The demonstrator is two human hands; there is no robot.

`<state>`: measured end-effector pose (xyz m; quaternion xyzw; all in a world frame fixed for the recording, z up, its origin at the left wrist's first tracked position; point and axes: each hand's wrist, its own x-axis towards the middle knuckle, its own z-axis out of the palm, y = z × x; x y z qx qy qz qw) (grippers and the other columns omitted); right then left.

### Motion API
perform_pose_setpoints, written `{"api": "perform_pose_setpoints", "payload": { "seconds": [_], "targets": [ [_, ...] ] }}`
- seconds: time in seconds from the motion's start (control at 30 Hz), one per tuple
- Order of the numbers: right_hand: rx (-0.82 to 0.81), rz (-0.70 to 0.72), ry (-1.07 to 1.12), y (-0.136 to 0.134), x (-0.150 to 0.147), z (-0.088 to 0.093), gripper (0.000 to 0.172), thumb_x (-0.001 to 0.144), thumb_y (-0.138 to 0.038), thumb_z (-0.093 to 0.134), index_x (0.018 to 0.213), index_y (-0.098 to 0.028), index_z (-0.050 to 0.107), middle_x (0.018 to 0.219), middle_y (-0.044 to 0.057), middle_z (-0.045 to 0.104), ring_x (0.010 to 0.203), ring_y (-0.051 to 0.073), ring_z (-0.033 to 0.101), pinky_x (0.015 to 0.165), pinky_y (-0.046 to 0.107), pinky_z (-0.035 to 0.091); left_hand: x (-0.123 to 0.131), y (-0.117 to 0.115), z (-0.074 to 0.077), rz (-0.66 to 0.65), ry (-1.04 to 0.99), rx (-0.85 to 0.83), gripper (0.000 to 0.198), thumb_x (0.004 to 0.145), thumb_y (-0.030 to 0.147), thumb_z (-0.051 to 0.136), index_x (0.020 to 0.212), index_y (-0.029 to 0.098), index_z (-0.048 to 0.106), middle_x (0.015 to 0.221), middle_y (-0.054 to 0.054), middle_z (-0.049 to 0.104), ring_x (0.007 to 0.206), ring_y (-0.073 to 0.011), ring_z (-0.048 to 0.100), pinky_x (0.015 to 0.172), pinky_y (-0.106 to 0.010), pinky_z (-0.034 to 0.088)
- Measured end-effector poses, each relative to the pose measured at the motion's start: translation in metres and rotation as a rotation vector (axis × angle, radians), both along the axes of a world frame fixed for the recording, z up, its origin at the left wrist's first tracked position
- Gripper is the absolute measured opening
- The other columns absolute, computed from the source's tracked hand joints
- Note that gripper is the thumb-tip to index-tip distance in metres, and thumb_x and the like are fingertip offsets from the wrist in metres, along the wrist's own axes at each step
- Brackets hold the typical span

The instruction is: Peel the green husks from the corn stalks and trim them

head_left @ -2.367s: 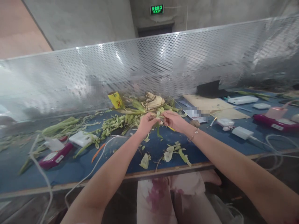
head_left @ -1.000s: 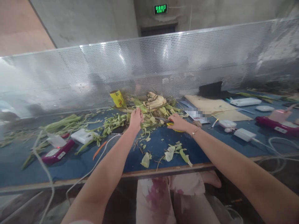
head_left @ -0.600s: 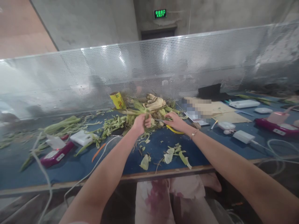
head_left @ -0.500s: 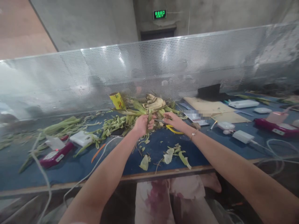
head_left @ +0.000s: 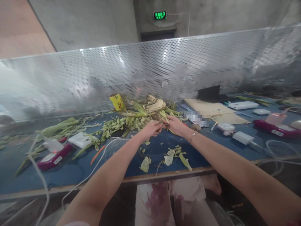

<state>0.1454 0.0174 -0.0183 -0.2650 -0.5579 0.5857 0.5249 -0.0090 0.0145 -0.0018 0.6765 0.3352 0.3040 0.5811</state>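
Both hands meet over the middle of the blue table [head_left: 169, 147], just in front of a heap of corn husks [head_left: 155, 105]. My left hand [head_left: 153, 128] is closed, its fingertips against those of the other hand. My right hand [head_left: 176, 126] is closed too, a bracelet on its wrist. Whatever the fingers pinch is small and mostly covered; a bit of green leaf shows at the right fingertips. Left of the hands lie short green leafy pieces [head_left: 114, 127]. A yellow curved object, mostly hidden, sits under the right hand.
Leaf scraps [head_left: 169, 158] lie near the front edge. A yellow tube [head_left: 117, 102] stands behind. Purple devices [head_left: 55, 157], a white box [head_left: 81, 140] and cables are at left; cardboard [head_left: 209, 108] and a white charger [head_left: 244, 138] at right. A perforated metal screen [head_left: 150, 69] closes the back.
My left hand has moved right and slightly down, meeting my right hand. The upright green strip in the left hand and the thin grey tool between the hands no longer show.
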Motion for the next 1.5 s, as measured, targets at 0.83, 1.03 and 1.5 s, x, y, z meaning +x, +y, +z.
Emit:
{"api": "perform_pose_setpoints", "payload": {
  "seconds": [0.83, 1.03, 1.5],
  "targets": [
    [-0.159, -0.258, 0.15, 0.013, 0.032, 0.008, 0.028, 0.067, -0.042, 0.066, 0.065, -0.019, 0.051, 0.057, -0.003, 0.05, 0.049, 0.008, 0.042, 0.047, 0.022, 0.038, -0.024, 0.027, -0.004, 0.401, 0.261, 0.672, 0.029, 0.072, 0.033, 0.06, 0.05, 0.019, 0.049, 0.046, 0.002, 0.046, 0.043, -0.0103, 0.038, 0.045, -0.022, 0.027],
    [0.087, -0.149, -0.246, 0.005, 0.008, -0.003, 0.032, 0.063, -0.045, 0.068, 0.059, -0.016, 0.055, 0.051, -0.005, 0.043, 0.047, 0.006, 0.035, 0.046, 0.021, 0.031, 0.001, 0.01, -0.011, 0.078, 0.031, 0.165, 0.032, 0.07, 0.046, 0.059, 0.07, 0.014, 0.059, 0.053, 0.002, 0.05, 0.043, -0.0065, 0.041, 0.043, -0.02, 0.03],
    [0.352, -0.492, -1.55, 0.011, 0.035, -0.003, 0.026, 0.069, -0.019, 0.053, 0.094, -0.012, 0.053, 0.094, 0.015, 0.06, 0.087, 0.026, 0.058, 0.071, 0.031, 0.041, -0.022, 0.018, 0.018, 0.602, -0.648, -0.072, 0.026, 0.06, 0.007, 0.068, 0.075, 0.014, 0.048, 0.062, 0.001, 0.061, 0.054, -0.0098, 0.061, 0.051, -0.018, 0.046]
  ]
}}
